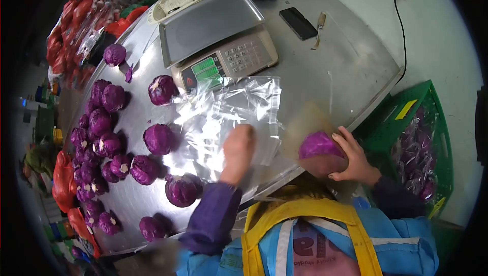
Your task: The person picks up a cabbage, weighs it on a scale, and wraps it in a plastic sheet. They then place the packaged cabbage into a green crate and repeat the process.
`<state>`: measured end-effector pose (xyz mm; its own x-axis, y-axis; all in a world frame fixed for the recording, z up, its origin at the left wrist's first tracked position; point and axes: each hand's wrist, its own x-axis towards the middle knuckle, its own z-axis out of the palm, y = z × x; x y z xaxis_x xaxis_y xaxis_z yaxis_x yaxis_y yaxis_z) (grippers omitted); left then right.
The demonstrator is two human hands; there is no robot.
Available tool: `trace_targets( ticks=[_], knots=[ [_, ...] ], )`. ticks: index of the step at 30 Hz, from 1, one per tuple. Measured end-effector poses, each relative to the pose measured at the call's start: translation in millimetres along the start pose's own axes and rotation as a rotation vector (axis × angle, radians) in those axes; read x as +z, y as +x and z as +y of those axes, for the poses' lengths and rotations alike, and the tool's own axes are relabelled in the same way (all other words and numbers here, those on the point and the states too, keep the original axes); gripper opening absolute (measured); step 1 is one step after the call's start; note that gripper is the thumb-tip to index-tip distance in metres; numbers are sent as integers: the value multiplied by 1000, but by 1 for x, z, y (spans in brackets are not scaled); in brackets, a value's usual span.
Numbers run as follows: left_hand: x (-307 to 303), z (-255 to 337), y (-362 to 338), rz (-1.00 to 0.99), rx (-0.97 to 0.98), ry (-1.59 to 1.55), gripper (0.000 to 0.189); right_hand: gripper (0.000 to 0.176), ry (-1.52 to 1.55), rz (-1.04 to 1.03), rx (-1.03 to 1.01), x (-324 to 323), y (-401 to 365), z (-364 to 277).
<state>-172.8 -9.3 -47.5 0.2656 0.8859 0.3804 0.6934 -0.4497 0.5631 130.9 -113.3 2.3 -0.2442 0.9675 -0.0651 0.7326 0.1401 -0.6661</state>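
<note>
My right hand [354, 160] grips a purple cabbage [320, 146] from its right side, at the table's front edge. A blurred, see-through film seems to surround that cabbage; I cannot make out its edges. Curled closed, my left hand [239, 149] is over a stack of clear plastic bags [213, 118]; whether something is pinched in it is hidden. The bags lie flat in front of the scale. Left of them sit loose cabbages, among them one nearby cabbage [158, 139] and another cabbage [181, 190] close to my left sleeve.
A digital scale [249, 55] with a steel pan stands at the back of the metal table [351, 68]. Beyond it lie a phone [298, 23] and a knife [320, 24]. Several cabbages crowd the left side. A green crate [442, 123] at right holds wrapped cabbages.
</note>
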Motion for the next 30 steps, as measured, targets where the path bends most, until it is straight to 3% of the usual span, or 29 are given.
trace_targets(
  ticks=[2, 3, 4, 7, 16, 18, 20, 24, 26, 30],
  knots=[
    [28, -8, -23, -448, -15, 109, 11, 88, -69, -38, -134, -1, 4, 5],
    [27, 6, -17, -286, -45, -61, 10, 84, -69, -70, -153, -6, 7, -1],
    [25, 6, -7, -297, -26, -60, 10, 84, -64, -52, -142, -8, 11, -3],
    [24, 16, 2, -78, -184, -244, 10, 81, -58, -172, -191, -16, 15, -10],
    [43, 20, 8, -160, 43, 41, 9, 80, -113, -241, -305, -20, 25, -17],
    [46, 21, 4, -186, -248, -280, 9, 82, -98, -223, -240, -18, 24, -13],
    [43, 24, 5, -150, -276, -394, 9, 83, -77, -211, -171, -17, 22, -12],
    [24, 28, 7, -116, -22, -311, 9, 84, 19, -261, -74, -21, 36, -10],
    [18, 23, -2, -262, 5, -192, 9, 83, 393, -157, -21, -12, 39, 5],
    [10, 28, -5, -305, -58, -270, 9, 80, 559, -37, 97, 1, 36, 15]
  ],
)
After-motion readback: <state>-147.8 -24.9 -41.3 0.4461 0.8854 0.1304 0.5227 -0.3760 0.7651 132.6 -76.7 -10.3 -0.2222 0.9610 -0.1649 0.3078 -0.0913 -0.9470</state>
